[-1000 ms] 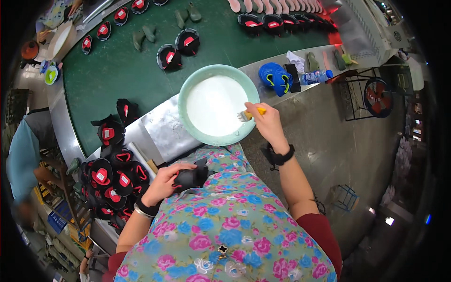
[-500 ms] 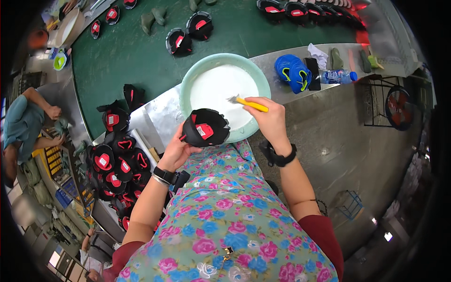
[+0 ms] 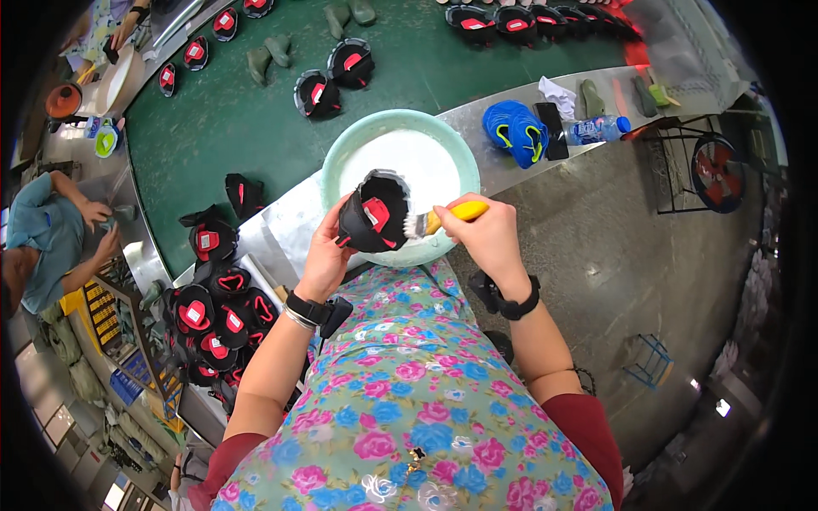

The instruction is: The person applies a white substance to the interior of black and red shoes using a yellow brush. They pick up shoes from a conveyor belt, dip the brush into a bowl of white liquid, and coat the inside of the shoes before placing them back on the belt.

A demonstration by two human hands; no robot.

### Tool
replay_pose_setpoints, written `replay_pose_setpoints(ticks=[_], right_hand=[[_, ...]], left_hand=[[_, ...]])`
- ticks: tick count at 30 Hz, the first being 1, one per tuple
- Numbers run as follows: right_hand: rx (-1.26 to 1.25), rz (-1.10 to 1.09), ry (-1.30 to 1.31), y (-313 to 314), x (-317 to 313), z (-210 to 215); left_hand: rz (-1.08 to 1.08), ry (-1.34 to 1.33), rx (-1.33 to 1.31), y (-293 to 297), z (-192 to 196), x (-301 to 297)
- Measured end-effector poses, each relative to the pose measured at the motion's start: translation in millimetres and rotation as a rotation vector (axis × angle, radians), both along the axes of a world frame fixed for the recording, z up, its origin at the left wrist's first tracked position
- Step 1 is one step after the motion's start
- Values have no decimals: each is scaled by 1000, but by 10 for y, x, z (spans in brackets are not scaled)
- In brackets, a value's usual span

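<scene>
Brushing a black shoe upper (image 3: pixel 375 213) held over the pale-green basin (image 3: pixel 341 162) of white glue.

L hand (image 3: pixel 325 255) wrapped round the upper's lower-left side, fingers closed on it; piece sits just above that grip, tilted, long axis running lower-left to upper-right, red patch facing the camera; R hand (image 3: pixel 487 238) clenched on a yellow-handled brush (image 3: pixel 439 220), handle lying roughly level, bristles pointing left & touching the upper's right edge; basin rim directly beyond both grips, metal bench edge (image 3: pixel 273 234) under L wrist; open grey floor (image 3: pixel 613 272) to the right of the R grip; heap of black uppers w/ red patches (image 3: pixel 209 319) down-left of L hand; more pairs on the green table (image 3: pixel 239 128) beyond; blue shoes (image 3: pixel 511 132), clear bottle w/ blue cap (image 3: pixel 596 129) up-right of the brush.
</scene>
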State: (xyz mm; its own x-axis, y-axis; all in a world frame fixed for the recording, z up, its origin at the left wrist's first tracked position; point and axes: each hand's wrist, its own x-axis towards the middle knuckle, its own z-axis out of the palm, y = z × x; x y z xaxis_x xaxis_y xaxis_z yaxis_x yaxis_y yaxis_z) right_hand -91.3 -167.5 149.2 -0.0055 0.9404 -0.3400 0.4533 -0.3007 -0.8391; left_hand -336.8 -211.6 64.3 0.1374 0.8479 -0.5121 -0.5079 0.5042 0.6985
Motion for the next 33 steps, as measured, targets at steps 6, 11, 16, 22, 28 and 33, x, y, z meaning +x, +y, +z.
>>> replay_pose_setpoints(ticks=[6, 11, 16, 22, 28, 33], right_hand=[[72, 59, 72, -14, -36, 173], [220, 50, -32, 227, 193, 85], [292, 338, 235, 319, -93, 614], [254, 220, 143, 485, -23, 281], [-3, -144, 181, 311, 219, 83], [-47, -229, 207, 332, 276, 49]], left_hand=[[104, -67, -20, 81, 54, 17], [174, -278, -344, 145, -59, -105], [-179, -554, -451, 200, -91, -61], [-346, -702, -441, 231, -226, 45], [59, -363, -200, 586, -472, -723], [571, 30, 98, 1495, -1333, -1542]])
